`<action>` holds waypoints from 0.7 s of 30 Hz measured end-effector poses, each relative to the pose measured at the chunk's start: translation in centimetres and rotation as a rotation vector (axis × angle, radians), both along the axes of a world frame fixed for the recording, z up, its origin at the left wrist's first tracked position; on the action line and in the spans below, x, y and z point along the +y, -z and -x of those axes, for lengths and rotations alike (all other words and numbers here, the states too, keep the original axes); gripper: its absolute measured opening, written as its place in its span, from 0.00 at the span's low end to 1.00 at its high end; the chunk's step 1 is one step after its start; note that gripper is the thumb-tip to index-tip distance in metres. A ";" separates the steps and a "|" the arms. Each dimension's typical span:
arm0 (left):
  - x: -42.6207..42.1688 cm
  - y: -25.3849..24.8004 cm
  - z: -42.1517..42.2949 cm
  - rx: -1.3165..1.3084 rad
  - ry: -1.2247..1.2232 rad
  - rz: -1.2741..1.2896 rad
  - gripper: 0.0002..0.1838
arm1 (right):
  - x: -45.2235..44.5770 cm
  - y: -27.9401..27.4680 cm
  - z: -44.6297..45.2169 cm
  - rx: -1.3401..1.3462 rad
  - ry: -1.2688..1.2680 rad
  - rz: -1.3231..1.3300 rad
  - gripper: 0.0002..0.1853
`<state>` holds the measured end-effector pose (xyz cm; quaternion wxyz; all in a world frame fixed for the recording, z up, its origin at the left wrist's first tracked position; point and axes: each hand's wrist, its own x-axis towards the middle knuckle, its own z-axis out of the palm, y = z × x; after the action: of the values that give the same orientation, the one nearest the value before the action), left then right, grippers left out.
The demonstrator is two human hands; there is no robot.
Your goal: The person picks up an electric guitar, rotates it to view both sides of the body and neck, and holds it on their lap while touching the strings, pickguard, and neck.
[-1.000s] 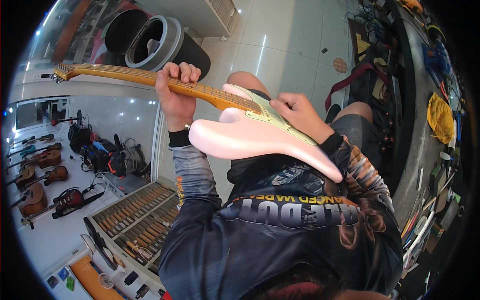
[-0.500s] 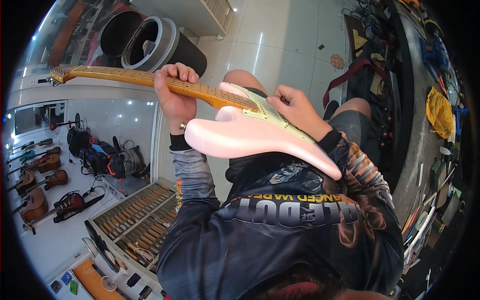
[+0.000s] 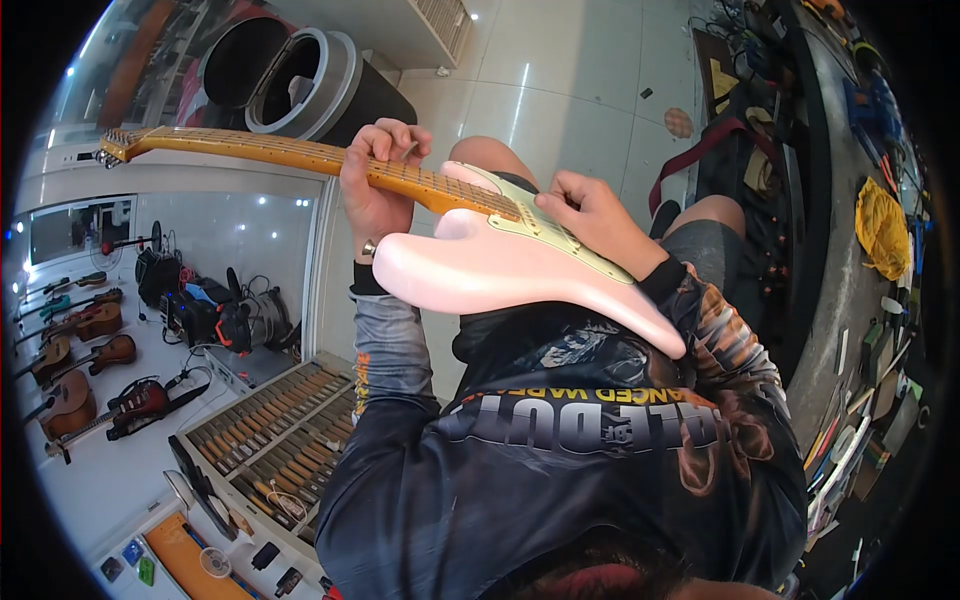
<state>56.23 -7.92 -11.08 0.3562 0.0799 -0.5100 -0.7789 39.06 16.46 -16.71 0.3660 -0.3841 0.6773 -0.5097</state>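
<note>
A pale pink electric guitar [image 3: 450, 272] lies across my lap, its amber neck reaching to the left and its headstock at the far left. My left hand [image 3: 382, 190] is wrapped round the neck close to the body, thumb on the near side and fingers curled over the fretboard. Over the strings and the mint-green pickguard [image 3: 522, 229], my right hand [image 3: 590, 222] is closed, thumb and forefinger pressed together. Whatever that pinch may hold is hidden.
A black bin [image 3: 378, 104] with its lid up stands behind the neck. Files fill a wooden rack [image 3: 262, 425] at lower left. Several guitars [image 3: 70, 400] rest farther left. A cluttered workbench [image 3: 825, 200] with a yellow cloth [image 3: 882, 230] runs along the right.
My left hand has slid right along the neck, toward the guitar's body, with its fingers shifted. My right hand stays over the strings, nearly unmoved.
</note>
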 end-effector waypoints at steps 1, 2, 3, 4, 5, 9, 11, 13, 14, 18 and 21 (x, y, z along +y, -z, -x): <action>-0.4 0.3 -0.1 0.022 0.054 -0.015 0.30 | -0.1 0.0 -0.1 -0.024 0.008 0.014 0.21; -0.8 0.7 -0.1 0.044 0.109 -0.029 0.30 | -0.1 -0.1 -0.2 -0.027 -0.003 0.014 0.21; -1.2 1.2 -0.1 0.078 0.124 -0.051 0.29 | -0.1 -0.1 -0.2 -0.029 -0.012 0.014 0.22; -1.6 1.7 0.0 0.112 0.139 -0.074 0.28 | 0.0 -0.1 -0.1 -0.031 -0.021 0.013 0.22; -1.6 1.6 0.1 0.146 0.154 -0.097 0.27 | 0.0 0.0 0.1 -0.007 -0.026 0.001 0.22; -0.9 0.7 0.1 0.075 0.152 -0.100 0.30 | 0.3 0.8 0.6 0.043 -0.012 -0.009 0.20; -0.7 0.3 0.2 0.035 0.126 -0.115 0.30 | 0.3 1.0 0.8 0.048 -0.001 -0.003 0.19; -0.2 -0.3 0.0 0.034 0.047 -0.145 0.19 | 0.7 0.9 1.9 0.059 0.001 -0.001 0.18; 0.5 -1.4 -0.2 -0.003 -0.041 -0.147 0.15 | 1.2 1.4 2.8 0.064 0.023 -0.012 0.18; -0.7 -3.4 -2.8 -0.047 -0.293 -0.116 0.21 | 7.3 9.2 9.3 0.258 0.118 -0.416 0.23; -2.3 -3.1 -5.8 -0.071 -0.453 -0.145 0.26 | 11.2 11.3 8.8 -0.003 0.052 -0.513 0.30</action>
<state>62.02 -10.26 -7.98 0.4968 0.2450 -0.4342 -0.7104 30.21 27.63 -28.03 0.4393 -0.2603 0.7935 -0.3310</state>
